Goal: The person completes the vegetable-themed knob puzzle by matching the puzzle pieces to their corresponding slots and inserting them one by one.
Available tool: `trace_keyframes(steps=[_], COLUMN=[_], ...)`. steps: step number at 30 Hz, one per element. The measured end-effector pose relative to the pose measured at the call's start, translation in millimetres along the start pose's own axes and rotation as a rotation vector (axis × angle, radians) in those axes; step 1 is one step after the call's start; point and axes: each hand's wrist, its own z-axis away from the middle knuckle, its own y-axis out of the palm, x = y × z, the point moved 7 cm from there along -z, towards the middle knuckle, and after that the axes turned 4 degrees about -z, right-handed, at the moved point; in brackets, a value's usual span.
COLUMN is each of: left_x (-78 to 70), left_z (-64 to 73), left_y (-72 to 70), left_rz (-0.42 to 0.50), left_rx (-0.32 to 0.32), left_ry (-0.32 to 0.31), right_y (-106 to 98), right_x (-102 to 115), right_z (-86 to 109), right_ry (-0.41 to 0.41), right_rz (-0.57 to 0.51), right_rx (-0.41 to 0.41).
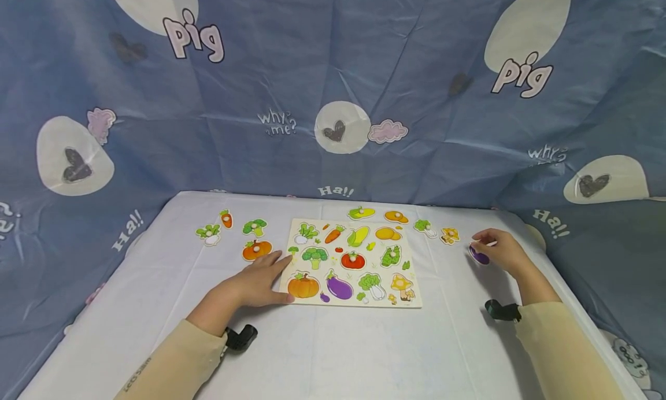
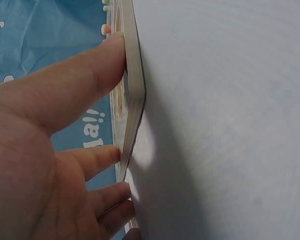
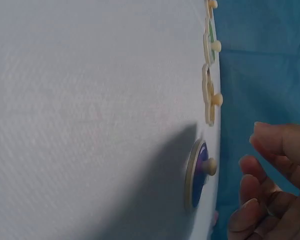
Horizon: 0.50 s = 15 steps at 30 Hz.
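Observation:
A wooden vegetable puzzle board (image 1: 337,301) lies mid-table, and my left hand (image 1: 258,282) rests on its left side. In the left wrist view the thumb touches the board's edge (image 2: 135,65) near a corner, with the other fingers extended along another edge. Over at the right, my right hand (image 1: 503,253) is just above a purple eggplant piece (image 1: 478,258). From the right wrist, the fingers (image 3: 245,227) are loosely bent and apart from the eggplant's knob (image 3: 210,166), holding nothing. A tomato piece (image 1: 352,261) and a green asparagus-like piece (image 1: 391,256) sit in the board.
Left of the board lie turnip (image 1: 210,236), carrot (image 1: 226,219), broccoli (image 1: 255,227) and pumpkin (image 1: 254,250) pieces. Behind it are corn (image 1: 361,213) and potato (image 1: 396,217) pieces. Cabbage (image 1: 424,227) and mushroom (image 1: 450,236) pieces lie right. A blue patterned cloth (image 1: 291,163) hangs behind the table.

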Motion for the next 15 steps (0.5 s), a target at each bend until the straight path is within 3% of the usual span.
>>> trace_keyframes(steps=[6,15], left_x=[0.4,-0.1], left_z=[-0.2,0.3], left_y=[0.3,0.2], left_rz=[-0.003,-0.002], left_rx=[-0.002,-0.002], left_ry=[-0.003,-0.004], right_y=[2,4], right_x=[-8,-22], right_z=[-3.1,-6.7], right_ry=[0.058,0.080], right_rz=[0.008,0.005], right_rx=[0.025,0.054])
